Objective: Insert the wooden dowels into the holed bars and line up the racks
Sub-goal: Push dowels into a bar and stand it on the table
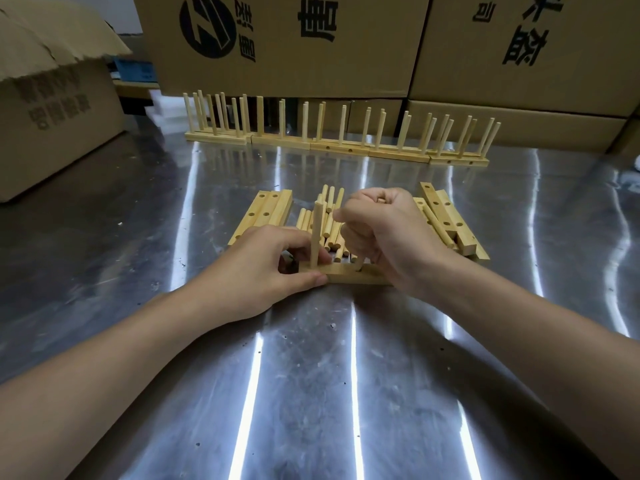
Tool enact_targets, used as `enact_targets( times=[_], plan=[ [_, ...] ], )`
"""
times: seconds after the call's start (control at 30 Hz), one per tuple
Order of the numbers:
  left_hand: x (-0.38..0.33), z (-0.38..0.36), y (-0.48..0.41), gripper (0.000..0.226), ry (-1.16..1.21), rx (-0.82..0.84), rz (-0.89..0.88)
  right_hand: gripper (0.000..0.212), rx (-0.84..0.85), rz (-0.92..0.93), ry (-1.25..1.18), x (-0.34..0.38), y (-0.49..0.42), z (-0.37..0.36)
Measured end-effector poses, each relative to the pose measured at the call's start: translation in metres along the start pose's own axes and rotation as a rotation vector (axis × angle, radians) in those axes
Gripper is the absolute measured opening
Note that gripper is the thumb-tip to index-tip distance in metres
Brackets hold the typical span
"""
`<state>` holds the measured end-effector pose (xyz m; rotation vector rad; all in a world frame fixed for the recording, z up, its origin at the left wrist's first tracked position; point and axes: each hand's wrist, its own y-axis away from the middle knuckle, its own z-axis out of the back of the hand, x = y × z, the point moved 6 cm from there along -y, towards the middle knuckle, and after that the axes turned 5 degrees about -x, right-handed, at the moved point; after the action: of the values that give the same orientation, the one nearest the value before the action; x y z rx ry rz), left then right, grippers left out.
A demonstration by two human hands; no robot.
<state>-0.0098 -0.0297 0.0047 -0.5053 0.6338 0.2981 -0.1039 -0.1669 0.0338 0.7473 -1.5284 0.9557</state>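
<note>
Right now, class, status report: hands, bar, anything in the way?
Left hand grips bar, left end. Right hand holds second dowel at a hole; first dowel stands upright. Loose dowels piled behind, not blocking.

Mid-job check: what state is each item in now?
Bar in work: flat, held by left hand.
First dowel: upright in that bar.
Second dowel: gripped by right hand, tip at a hole.
Loose dowels: piled, lying flat.
Spare bars: flat, unfilled.
Finished racks: standing in a row.

Bright overhead glare streaks on steel table; sharp centre, wide-angle edge bowing.
</note>
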Motion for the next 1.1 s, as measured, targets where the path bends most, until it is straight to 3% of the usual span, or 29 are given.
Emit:
enact_targets(
  times=[0.3, 1.1],
  plan=[
    [0.001, -0.001, -0.001, 0.016, 0.026, -0.003, 0.005, 0.067, 0.0, 0.081, 0.078, -0.003, -0.002, -0.006],
    [-0.003, 0.002, -0.002, 0.018, 0.019, 0.005, 0.024, 0.061, -0.057, 0.096, 0.144, -0.011, 0.002, -0.004]
  ],
)
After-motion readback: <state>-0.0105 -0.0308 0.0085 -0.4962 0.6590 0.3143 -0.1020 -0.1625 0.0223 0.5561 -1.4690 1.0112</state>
